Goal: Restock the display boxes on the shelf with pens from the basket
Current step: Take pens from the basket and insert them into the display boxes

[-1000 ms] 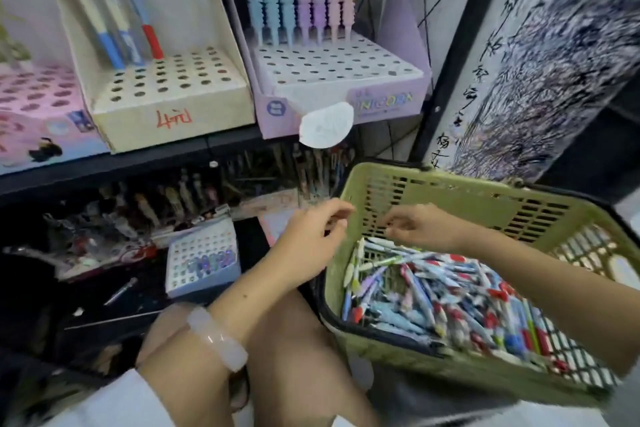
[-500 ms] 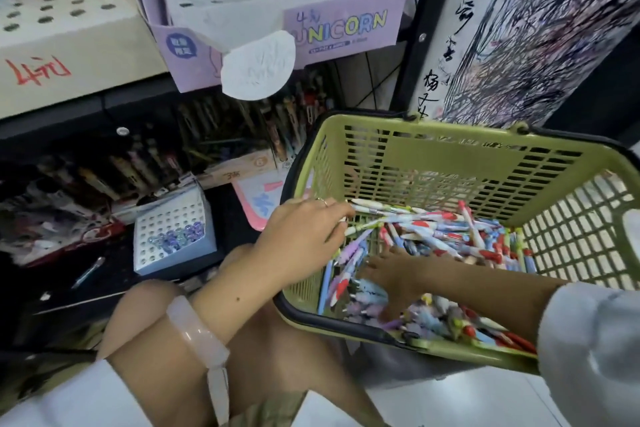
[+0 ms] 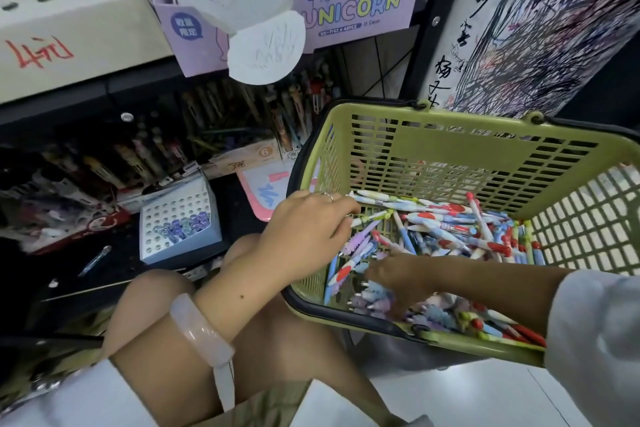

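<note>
A green plastic basket (image 3: 450, 152) stands at my right knee, holding several loose pens (image 3: 450, 229) in red, blue, white and pastel colours. My left hand (image 3: 308, 225) hangs over the basket's left rim, and its curled fingers hold a green-tipped pen (image 3: 372, 218). My right hand (image 3: 398, 279) reaches into the near part of the pile, its fingers pushed down among pastel pens (image 3: 374, 302) and partly hidden. On the shelf above are the purple UNICORN display box (image 3: 346, 10) and a cream display box (image 3: 69, 31), both showing bare holes.
A white paper tag (image 3: 266, 48) hangs from the purple box. The lower shelf holds a small white holed box (image 3: 180, 218) with purple-capped pens, packed pens behind it and a pink card (image 3: 263, 191). A scribbled test sheet (image 3: 540, 28) hangs at right. My knees are below.
My view has dropped from the shelf to the basket. My right hand moved from the basket's back wall down into the near pens. My left hand came over the left rim.
</note>
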`<state>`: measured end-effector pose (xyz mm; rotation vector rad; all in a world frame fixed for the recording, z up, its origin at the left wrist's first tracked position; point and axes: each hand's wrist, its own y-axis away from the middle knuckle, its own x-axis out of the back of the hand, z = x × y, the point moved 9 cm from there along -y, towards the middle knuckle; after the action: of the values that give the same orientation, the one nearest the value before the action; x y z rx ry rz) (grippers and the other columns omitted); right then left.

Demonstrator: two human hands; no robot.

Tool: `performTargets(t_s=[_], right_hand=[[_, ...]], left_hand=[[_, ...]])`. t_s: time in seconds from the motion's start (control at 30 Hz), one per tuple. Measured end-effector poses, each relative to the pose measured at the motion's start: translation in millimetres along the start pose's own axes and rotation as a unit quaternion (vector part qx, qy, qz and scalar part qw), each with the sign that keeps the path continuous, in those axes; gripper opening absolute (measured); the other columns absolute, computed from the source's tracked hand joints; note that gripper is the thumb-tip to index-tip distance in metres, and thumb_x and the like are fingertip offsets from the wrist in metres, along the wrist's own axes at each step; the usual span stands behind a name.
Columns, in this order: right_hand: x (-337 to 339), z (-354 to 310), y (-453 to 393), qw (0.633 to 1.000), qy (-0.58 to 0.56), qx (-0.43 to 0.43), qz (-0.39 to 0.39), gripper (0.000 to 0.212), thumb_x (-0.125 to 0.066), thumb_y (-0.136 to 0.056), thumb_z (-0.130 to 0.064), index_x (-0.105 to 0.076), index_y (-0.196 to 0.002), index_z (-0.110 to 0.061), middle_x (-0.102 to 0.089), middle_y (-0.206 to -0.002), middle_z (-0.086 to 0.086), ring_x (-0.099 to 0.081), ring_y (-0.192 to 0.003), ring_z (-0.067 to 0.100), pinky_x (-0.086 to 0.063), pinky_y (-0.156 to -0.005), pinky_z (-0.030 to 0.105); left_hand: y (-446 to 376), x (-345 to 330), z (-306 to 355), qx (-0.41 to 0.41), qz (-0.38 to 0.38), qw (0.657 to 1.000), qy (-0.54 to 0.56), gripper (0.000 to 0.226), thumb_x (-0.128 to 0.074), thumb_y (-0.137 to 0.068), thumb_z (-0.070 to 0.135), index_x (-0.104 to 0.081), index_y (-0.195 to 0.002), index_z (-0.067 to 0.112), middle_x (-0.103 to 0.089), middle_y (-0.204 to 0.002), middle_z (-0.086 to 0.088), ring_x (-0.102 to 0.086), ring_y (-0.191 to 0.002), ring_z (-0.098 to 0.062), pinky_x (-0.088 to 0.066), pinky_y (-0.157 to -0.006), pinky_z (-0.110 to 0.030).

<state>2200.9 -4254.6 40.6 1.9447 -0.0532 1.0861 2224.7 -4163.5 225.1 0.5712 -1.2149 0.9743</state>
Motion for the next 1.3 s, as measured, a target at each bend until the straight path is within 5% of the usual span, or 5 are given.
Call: performTargets(t_s=[0.2, 0.47, 0.67, 0.9, 1.3], right_hand=[[31.1, 10.6, 24.1, 0.975, -0.203, -0.032, 0.086, 0.031, -0.062, -0.084, -0.012, -0.041, -0.107, -0.007, -0.049, -0.084, 0.013, -0.048, -0.078, 0.021, -0.036, -0.059, 0.025], [133.7, 51.3, 94.7, 0.774, -0.538, -0.053, 0.329, 0.013, -0.058, -0.086, -0.014, -0.048, -0.094, -0.018, -0.052, -0.083, 0.002, -0.05, -0.069, 0.011, -0.049, -0.064, 0.019], [181.5, 22.5, 113.7, 0.611, -0.695, 0.054, 0.376, 0.007, -0.048, -0.091, -0.009, -0.051, -0.092, -0.015, -0.049, -0.082, 0.004, -0.05, -0.071, 0.013, -0.047, -0.068, 0.024], [224.8, 2.3, 141.6, 0.603, -0.646, 0.087, 0.46, 0.007, -0.055, -0.092, -0.015, -0.054, -0.097, -0.02, -0.059, -0.078, -0.007, -0.057, -0.072, 0.006, -0.048, -0.073, 0.021], [273.2, -45.1, 163.6, 0.598, -0.637, 0.178, 0.452, 0.033, -0.034, -0.1, -0.033, -0.061, -0.107, -0.016, -0.067, -0.105, 0.003, -0.062, -0.101, 0.014, -0.049, -0.094, 0.029]], left_hand=[[-0.1, 1.6, 0.2, 0.003, 0.004, 1.0, 0.018, 0.027, -0.039, -0.097, 0.027, -0.057, -0.118, 0.025, -0.064, -0.113, 0.01, -0.056, -0.099, -0.016, -0.021, -0.076, -0.022], [-9.7, -6.1, -2.2, 0.065, -0.075, 0.992, 0.082, 0.044, -0.042, -0.095, 0.039, -0.036, -0.137, 0.03, -0.053, -0.132, 0.004, -0.05, -0.118, -0.017, -0.033, -0.095, -0.028], [-27.5, -13.2, 31.4, 0.163, -0.117, 0.839, 0.505, 0.089, -0.067, -0.081, 0.041, -0.008, -0.147, 0.032, -0.039, -0.141, 0.006, -0.037, -0.13, -0.013, -0.032, -0.107, -0.032], [-33.5, 7.9, 31.8, 0.201, -0.022, 0.751, 0.629, 0.024, -0.047, -0.088, 0.003, -0.047, -0.103, 0.022, -0.044, -0.07, -0.005, -0.044, -0.042, -0.013, -0.041, -0.044, -0.024], [-13.6, 80.5, 9.7, 0.11, 0.055, 0.73, 0.672, 0.017, -0.052, -0.092, 0.031, -0.056, -0.076, 0.028, -0.035, -0.063, 0.0, -0.026, -0.037, -0.004, -0.025, -0.036, -0.014]])
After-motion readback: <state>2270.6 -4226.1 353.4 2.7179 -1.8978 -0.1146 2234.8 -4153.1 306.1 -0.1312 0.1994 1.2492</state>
